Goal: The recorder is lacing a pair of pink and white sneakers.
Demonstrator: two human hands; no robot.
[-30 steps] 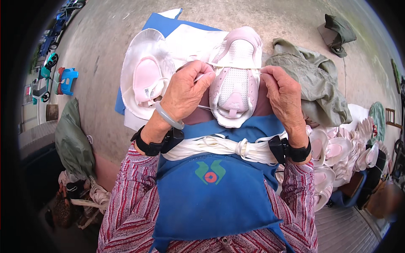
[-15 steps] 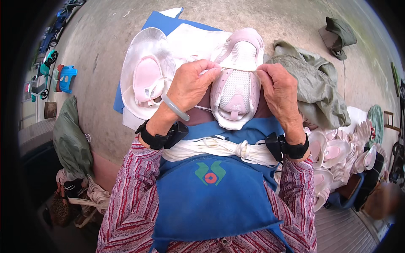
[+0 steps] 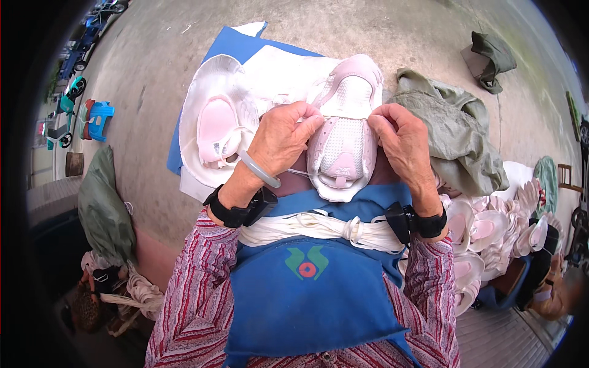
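A pale pink and white mesh shoe upper (image 3: 345,156) lies in front of me, its toe pointing away and its tongue nearest my lap. At the left edge of its lacing opening, my left hand (image 3: 283,136) pinches a thin white shoelace (image 3: 299,173), which trails down beside the upper. My right hand (image 3: 405,138) is closed at the opposite edge, thumb against forefinger. What it holds is mostly hidden, though it looks like the same lace. To the left rests a second upper (image 3: 219,126) with a pink insole area and a loose white lace across it.
A bundle of white laces (image 3: 307,228) is tied across my blue apron (image 3: 313,306). Grey-green cloth (image 3: 451,126) lies to the right, above many stacked shoe uppers (image 3: 488,227). A blue stool (image 3: 98,119) stands far left on the concrete floor (image 3: 153,92).
The whole view has shifted, so everything sits slightly lower in the picture. My right hand has come slightly inward toward the upper; both hands remain closed at its edges.
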